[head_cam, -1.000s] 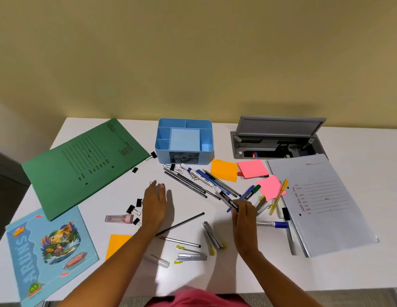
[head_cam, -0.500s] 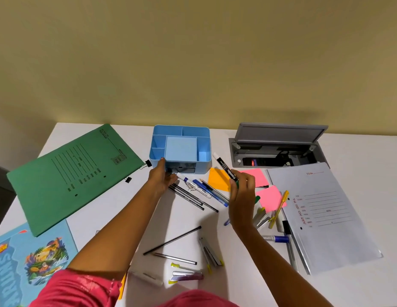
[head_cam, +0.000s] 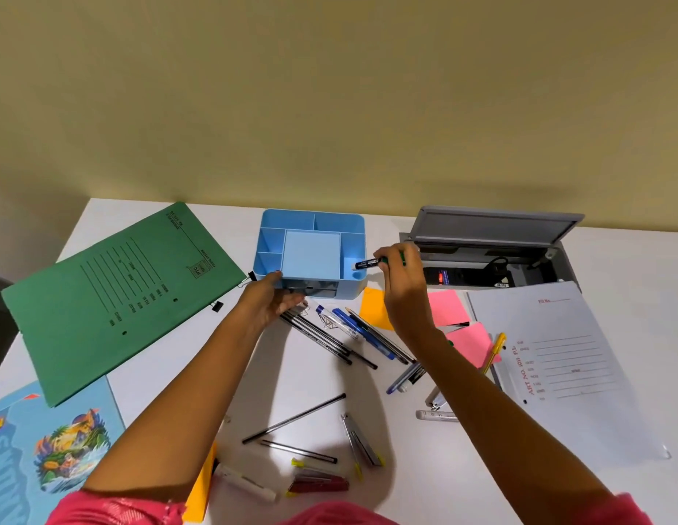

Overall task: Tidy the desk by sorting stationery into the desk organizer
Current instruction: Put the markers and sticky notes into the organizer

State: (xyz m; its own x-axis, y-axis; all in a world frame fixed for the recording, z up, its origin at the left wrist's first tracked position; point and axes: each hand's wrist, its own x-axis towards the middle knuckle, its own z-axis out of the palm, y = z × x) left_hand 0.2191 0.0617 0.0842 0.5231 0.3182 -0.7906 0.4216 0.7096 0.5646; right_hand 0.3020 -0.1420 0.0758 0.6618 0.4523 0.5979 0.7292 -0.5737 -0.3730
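1. Head view, far centre: blue desk organizer [head_cam: 313, 252] stands on the white bench [head_cam: 367, 411], between the green folder [head_cam: 118, 293] on the left and an open cable box [head_cam: 489, 252] on the right.
2. Left hand [head_cam: 267, 301] is at the organizer's near left corner, fingers curled against its front wall; judged to be steadying it.
3. Right hand [head_cam: 402, 282] has its fingers closed on a black marker [head_cam: 367, 263], held roughly level, white tip pointing left over the organizer's near right compartment.
4. Step in hand: first marker going in. All visible compartments look empty.
5. Next move calls for tipping the marker upright and lowering it into that compartment before letting go; a flat drop could leave it lying across the rim.
6. Left to sort: pens [head_cam: 352, 331] just near the organizer, sticky notes [head_cam: 447, 306] to the right, loose pencils [head_cam: 294, 418] and highlighters [head_cam: 362, 441] nearer the person.
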